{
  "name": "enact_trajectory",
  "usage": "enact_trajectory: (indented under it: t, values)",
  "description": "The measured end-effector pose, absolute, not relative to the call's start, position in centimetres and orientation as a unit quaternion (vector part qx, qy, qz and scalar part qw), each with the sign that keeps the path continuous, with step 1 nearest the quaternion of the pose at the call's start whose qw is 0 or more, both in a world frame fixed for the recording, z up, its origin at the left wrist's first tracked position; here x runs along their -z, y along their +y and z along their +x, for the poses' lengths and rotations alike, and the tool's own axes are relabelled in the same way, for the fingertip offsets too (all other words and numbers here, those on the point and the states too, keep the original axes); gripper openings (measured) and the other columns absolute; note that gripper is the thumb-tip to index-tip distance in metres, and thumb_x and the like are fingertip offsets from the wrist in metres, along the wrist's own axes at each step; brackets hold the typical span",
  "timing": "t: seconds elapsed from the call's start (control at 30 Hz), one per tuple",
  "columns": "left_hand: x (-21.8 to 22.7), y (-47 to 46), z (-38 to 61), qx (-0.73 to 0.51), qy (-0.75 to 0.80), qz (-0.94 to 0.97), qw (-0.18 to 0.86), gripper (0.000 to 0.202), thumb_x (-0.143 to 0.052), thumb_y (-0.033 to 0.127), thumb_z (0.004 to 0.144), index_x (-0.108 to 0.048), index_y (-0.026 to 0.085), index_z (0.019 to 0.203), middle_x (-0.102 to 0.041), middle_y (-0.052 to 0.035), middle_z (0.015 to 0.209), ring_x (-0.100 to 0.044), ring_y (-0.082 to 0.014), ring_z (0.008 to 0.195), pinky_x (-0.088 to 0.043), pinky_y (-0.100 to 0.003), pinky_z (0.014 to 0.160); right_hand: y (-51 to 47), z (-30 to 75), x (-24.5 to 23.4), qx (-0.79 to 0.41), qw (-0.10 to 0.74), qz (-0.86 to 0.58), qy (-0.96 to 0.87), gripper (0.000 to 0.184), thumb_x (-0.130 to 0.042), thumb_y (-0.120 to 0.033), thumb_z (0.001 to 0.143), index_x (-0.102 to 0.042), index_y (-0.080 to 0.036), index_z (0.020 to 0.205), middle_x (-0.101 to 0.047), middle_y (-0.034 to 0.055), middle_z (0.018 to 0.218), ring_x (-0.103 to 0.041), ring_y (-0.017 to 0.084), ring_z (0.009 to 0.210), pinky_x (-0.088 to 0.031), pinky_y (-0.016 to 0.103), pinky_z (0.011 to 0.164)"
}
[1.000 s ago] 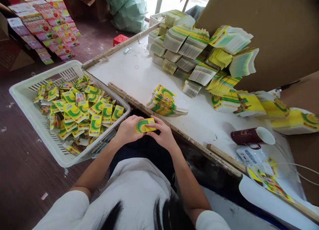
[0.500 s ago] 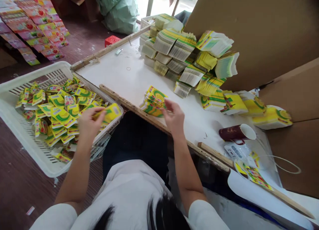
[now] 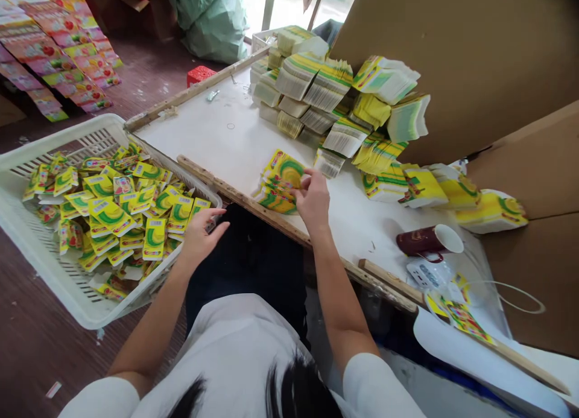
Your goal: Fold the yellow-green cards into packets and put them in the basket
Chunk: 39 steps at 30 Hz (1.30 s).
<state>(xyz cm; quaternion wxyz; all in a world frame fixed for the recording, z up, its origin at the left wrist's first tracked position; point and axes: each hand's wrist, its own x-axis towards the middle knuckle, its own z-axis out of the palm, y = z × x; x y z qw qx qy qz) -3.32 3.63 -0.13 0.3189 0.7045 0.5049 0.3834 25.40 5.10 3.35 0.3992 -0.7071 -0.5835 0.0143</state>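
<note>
My right hand (image 3: 312, 198) reaches onto the white table (image 3: 217, 137) and pinches the top yellow-green flat packet (image 3: 284, 167) of a small fanned stack (image 3: 275, 196) at the near edge. My left hand (image 3: 199, 234) hovers at the near right corner of the white plastic basket (image 3: 40, 267), fingers spread and holding nothing. The basket is full of several folded yellow-green packets (image 3: 108, 213).
Tall bundles of flat packets (image 3: 344, 104) pile up at the back of the table against brown cardboard (image 3: 474, 50). A dark red mug (image 3: 427, 240) lies on its side beside a white power strip (image 3: 429, 274). Wooden battens (image 3: 235, 192) edge the table. Red printed sheets (image 3: 58, 50) lie on the floor.
The packet held in both hands a second ago went into the basket from my left hand, which now is empty. My right hand moved to the stack and took hold of its top packet.
</note>
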Motion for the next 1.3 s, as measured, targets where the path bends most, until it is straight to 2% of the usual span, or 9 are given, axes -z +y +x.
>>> enact_trajectory:
  t: [0.07,0.17,0.27,0.43,0.67,0.83,1.03,1.17,1.3]
  values:
    - [0.1,3.2,-1.4,-0.379,0.452,0.693,0.415,0.035,-0.067,0.04,0.085,-0.067,0.02,0.113,-0.071,-0.0092,0.117,-0.067,-0.0219,0.109,-0.058,-0.037,0.09,4.5,24.8,-3.6,-0.013,0.428,-0.698,-0.574,0.042,-0.052,-0.009,0.081,-0.051,-0.022,0.121,-0.058,0.0006,0.084,-0.059,0.02,0.085,-0.051,0.037,0.087]
    - [0.1,2.9,0.7,-0.382,0.41,0.673,0.483,0.034,-0.068,0.037,0.084,-0.067,0.019,0.113,-0.072,-0.0106,0.117,-0.069,-0.0219,0.108,-0.06,-0.036,0.088,4.0,24.7,-3.7,-0.021,0.43,-0.693,-0.579,0.034,-0.052,-0.012,0.082,-0.055,-0.021,0.114,-0.058,0.0053,0.094,-0.06,0.021,0.088,-0.052,0.039,0.087]
    - [0.1,3.0,1.7,-0.383,0.406,0.674,0.484,0.032,-0.068,0.035,0.085,-0.068,0.019,0.112,-0.073,-0.0103,0.115,-0.07,-0.0213,0.106,-0.06,-0.036,0.089,4.3,26.1,-4.0,-0.005,0.418,-0.693,-0.588,0.026,-0.056,-0.018,0.084,-0.06,-0.018,0.11,-0.06,0.0109,0.103,-0.061,0.024,0.094,-0.051,0.042,0.091]
    - [0.3,3.2,1.8,-0.385,0.426,0.668,0.474,0.028,-0.067,0.036,0.085,-0.07,0.019,0.108,-0.074,-0.0084,0.108,-0.07,-0.0208,0.101,-0.06,-0.034,0.083,5.7,29.2,-3.9,0.016,0.346,-0.708,-0.616,0.04,-0.064,-0.027,0.085,-0.062,-0.014,0.122,-0.066,0.0169,0.117,-0.058,0.032,0.113,-0.045,0.05,0.103]
    - [1.0,3.4,1.5,-0.367,0.435,0.662,0.487,0.028,-0.067,0.037,0.085,-0.071,0.018,0.106,-0.074,-0.008,0.107,-0.07,-0.0201,0.096,-0.059,-0.033,0.083,8.5,33.5,-3.4,-0.003,0.336,-0.727,-0.599,0.037,-0.055,-0.02,0.087,-0.068,-0.015,0.122,-0.07,0.0161,0.121,-0.064,0.03,0.113,-0.048,0.049,0.104]
    - [1.7,3.3,1.3,-0.355,0.439,0.655,0.503,0.029,-0.067,0.037,0.085,-0.07,0.018,0.106,-0.075,-0.0079,0.104,-0.071,-0.0189,0.09,-0.059,-0.034,0.084,12.0,38.9,-3.7,-0.087,0.216,-0.725,-0.648,0.051,-0.057,0.0,0.07,-0.072,-0.019,0.116,-0.075,0.0087,0.113,-0.069,0.027,0.108,-0.052,0.045,0.1]
    - [2.6,3.1,1.3,-0.34,0.446,0.649,0.515,0.029,-0.067,0.037,0.085,-0.07,0.017,0.106,-0.076,-0.0076,0.101,-0.071,-0.0185,0.088,-0.059,-0.033,0.083,12.6,41.4,-1.7,-0.206,0.108,-0.718,-0.656,0.057,-0.068,-0.005,0.068,-0.069,-0.014,0.124,-0.074,0.0137,0.118,-0.07,0.027,0.105,-0.056,0.036,0.089]
    - [3.0,2.9,1.6,-0.32,0.446,0.653,0.521,0.029,-0.066,0.038,0.086,-0.07,0.018,0.107,-0.076,-0.0077,0.101,-0.071,-0.0185,0.088,-0.058,-0.033,0.083,12.1,40.4,0.5,-0.208,0.118,-0.708,-0.665,0.044,-0.066,-0.014,0.072,-0.072,-0.013,0.115,-0.077,0.0107,0.107,-0.07,0.024,0.095,-0.055,0.032,0.082]
    - [3.0,2.7,1.8,-0.311,0.442,0.66,0.521,0.029,-0.066,0.038,0.086,-0.07,0.018,0.106,-0.076,-0.0074,0.1,-0.071,-0.0186,0.088,-0.057,-0.033,0.083,11.9,39.1,2.0,-0.173,0.133,-0.721,-0.658,0.028,-0.065,-0.023,0.075,-0.075,-0.013,0.099,-0.077,0.0117,0.099,-0.066,0.029,0.101,-0.052,0.034,0.086]
